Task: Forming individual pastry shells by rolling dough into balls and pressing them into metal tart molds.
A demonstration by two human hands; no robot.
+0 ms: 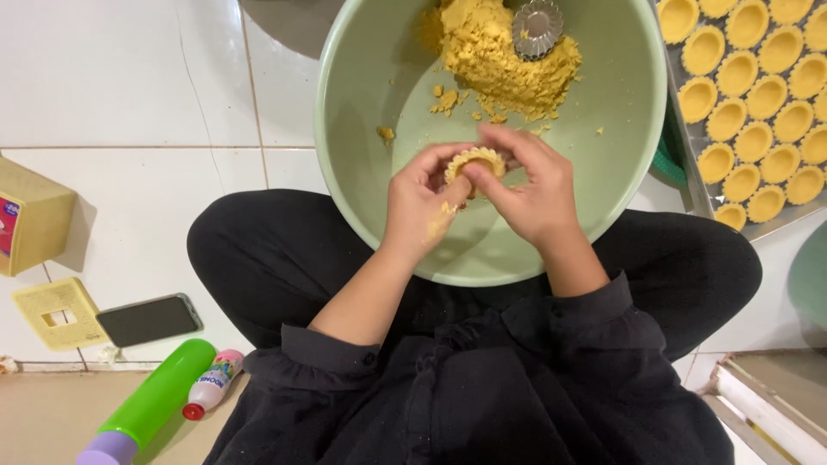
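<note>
Both hands hold one small fluted tart mould (pixel 475 162) lined with yellow dough, over a large pale green bowl (pixel 362 112). My left hand (pixel 422 202) cups the mould from the left, with dough crumbs on the palm. My right hand (pixel 525 185) grips it from the right, fingers curled over its rim. At the far side of the bowl lies a heap of yellow dough (pixel 500 56) with an empty metal fluted mould (pixel 537 27) on top.
A metal tray (pixel 693 168) of several dough-lined tart shells sits at the right. On the white tiled floor to the left lie a phone (pixel 148 319), a yellow square piece (pixel 56 314), a yellow box (pixel 30 215), a green rolling pin (pixel 151 405) and a small bottle (pixel 211 385).
</note>
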